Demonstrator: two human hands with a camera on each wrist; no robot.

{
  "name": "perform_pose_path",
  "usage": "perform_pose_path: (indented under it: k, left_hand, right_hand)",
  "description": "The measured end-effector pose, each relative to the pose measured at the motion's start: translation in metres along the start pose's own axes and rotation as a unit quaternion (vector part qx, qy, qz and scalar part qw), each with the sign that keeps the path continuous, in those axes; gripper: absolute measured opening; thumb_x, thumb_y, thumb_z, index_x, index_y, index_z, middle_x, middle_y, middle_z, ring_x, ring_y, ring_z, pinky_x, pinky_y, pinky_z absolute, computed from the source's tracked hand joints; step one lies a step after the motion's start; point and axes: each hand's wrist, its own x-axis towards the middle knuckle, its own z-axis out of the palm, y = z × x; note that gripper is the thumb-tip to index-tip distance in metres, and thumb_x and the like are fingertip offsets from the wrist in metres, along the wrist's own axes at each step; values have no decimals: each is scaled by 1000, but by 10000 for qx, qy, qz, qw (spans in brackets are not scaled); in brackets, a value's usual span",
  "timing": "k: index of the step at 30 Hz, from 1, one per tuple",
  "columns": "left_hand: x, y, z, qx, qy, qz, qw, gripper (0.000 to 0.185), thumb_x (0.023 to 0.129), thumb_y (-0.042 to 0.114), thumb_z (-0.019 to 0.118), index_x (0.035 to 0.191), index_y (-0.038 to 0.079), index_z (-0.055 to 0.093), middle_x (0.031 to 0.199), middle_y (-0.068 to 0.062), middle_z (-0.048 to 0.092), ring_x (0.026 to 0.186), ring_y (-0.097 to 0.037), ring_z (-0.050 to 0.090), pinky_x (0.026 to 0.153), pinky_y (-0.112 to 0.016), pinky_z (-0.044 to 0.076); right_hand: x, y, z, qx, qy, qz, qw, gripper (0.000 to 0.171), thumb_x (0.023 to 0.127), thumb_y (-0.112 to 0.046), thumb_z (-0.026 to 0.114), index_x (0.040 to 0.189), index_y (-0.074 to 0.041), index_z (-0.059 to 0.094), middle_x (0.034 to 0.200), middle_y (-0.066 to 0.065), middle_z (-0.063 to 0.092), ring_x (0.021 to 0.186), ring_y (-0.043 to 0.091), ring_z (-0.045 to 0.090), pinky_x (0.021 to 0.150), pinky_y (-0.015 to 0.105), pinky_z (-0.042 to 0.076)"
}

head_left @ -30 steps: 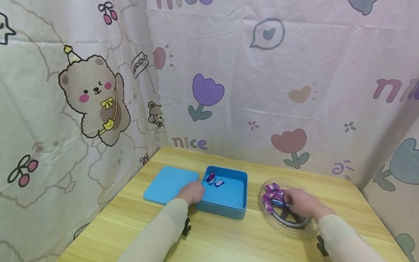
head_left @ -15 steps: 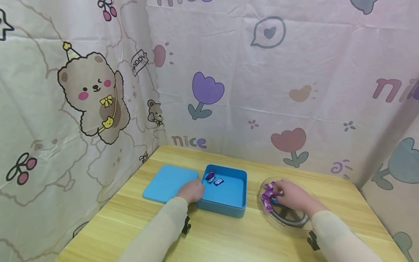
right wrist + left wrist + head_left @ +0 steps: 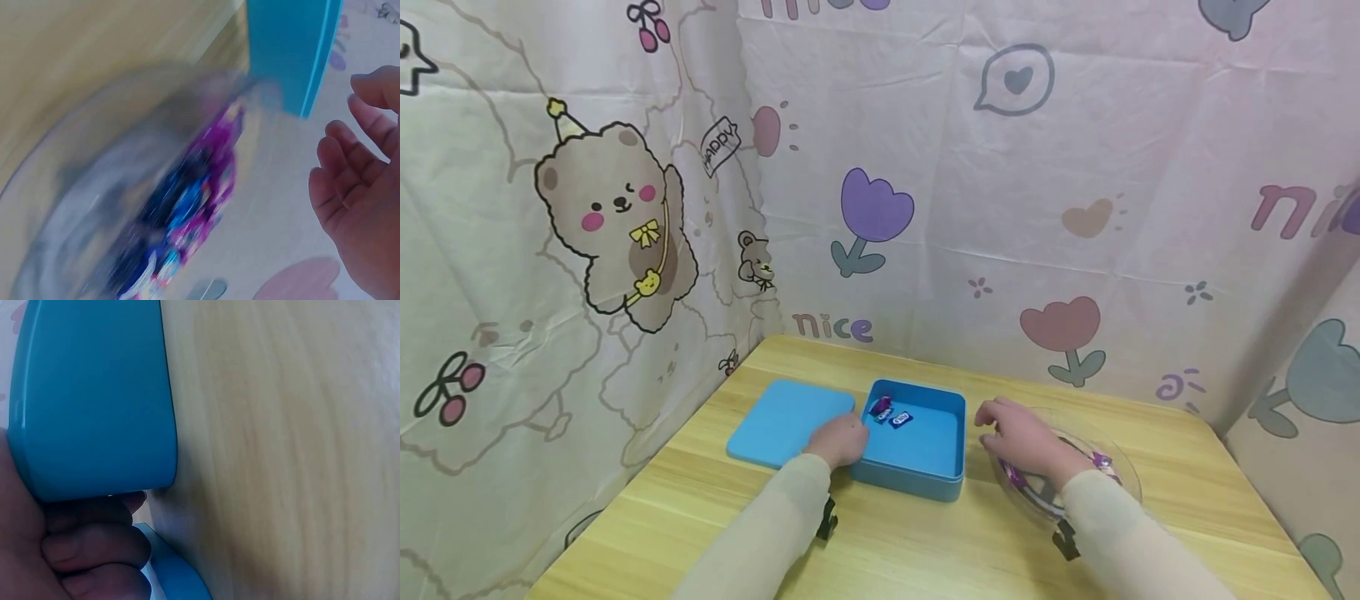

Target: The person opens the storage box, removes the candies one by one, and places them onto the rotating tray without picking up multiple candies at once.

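Note:
An open blue box [image 3: 925, 454] stands mid-table with two wrapped candies [image 3: 891, 412] in its far left corner. My left hand [image 3: 842, 439] grips the box's near left corner; in the left wrist view its curled fingers [image 3: 94, 550] press against the blue box wall [image 3: 94, 406]. My right hand [image 3: 996, 423] hovers between the box and the clear glass dish [image 3: 1123, 492], fingers loosely curled. No candy shows in it, and its fingertips are partly hidden. In the right wrist view the fingers [image 3: 350, 181] curve above the blurred purple and blue candies [image 3: 187, 219].
The flat blue lid [image 3: 782, 421] lies left of the box, touching it. A wooden table [image 3: 910, 550] carries everything. Printed curtains close off the left, back and right sides. Bare wood runs along the front edge.
My right hand has left the candy pile in the dish and moved left toward the box. The left hand and the box have stayed put.

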Motion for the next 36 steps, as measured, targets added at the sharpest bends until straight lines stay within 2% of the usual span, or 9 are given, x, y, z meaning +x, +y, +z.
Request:
perform_pose_path:
  k: [4,9,15,19,22,31,36]
  left_hand:
    - [-1,0,-1,-27,1,-58,10000,33,106,22,41,82,9,60,91,-6,57,78,-25,53,72,-41,46]
    - [0,0,0,-14,-17,-61,10000,33,106,22,41,83,9,61,93,-7,58,78,-25,53,72,-41,46]
    - [1,-1,1,42,4,-9,10000,33,106,22,41,84,9,62,101,-7,62,79,-24,53,74,-41,48]
    - [3,-2,2,11,10,-9,10000,33,106,22,41,83,9,61,96,-6,60,78,-25,53,72,-41,47]
    - [3,-3,2,-41,21,-44,10000,32,105,22,41,88,7,63,98,-7,60,79,-25,54,74,-43,48]
    - [6,-3,2,86,-28,-57,9999,34,106,24,43,108,2,68,120,-12,65,88,-26,56,86,-47,51]
    - [6,-4,2,99,-31,-25,9999,36,106,25,43,115,0,68,124,-13,65,91,-26,57,92,-50,50]
  right_hand:
    - [13,-16,9,128,37,-51,9999,22,92,-17,71,113,-12,68,110,4,62,103,25,61,89,44,52]
    - [28,-33,22,128,-81,39,9999,23,93,-20,73,115,-18,69,112,3,62,103,22,61,89,42,54]
    - [42,-48,37,85,-342,76,9993,28,94,-22,71,121,-18,68,123,5,61,111,27,62,94,49,52]
    - [49,-57,45,45,-502,69,9987,33,95,-23,68,127,-16,66,127,10,59,113,31,61,94,54,51]
    - [56,-61,53,22,-632,34,9980,37,96,-25,67,132,-15,65,128,13,59,114,32,60,95,56,49]
    - [75,-70,80,-302,-942,258,9948,54,96,-33,67,146,-17,54,138,14,54,123,34,56,98,57,47]
    - [82,-76,89,-581,-1059,401,9919,57,96,-33,68,148,-16,52,141,16,53,126,35,55,100,56,46]
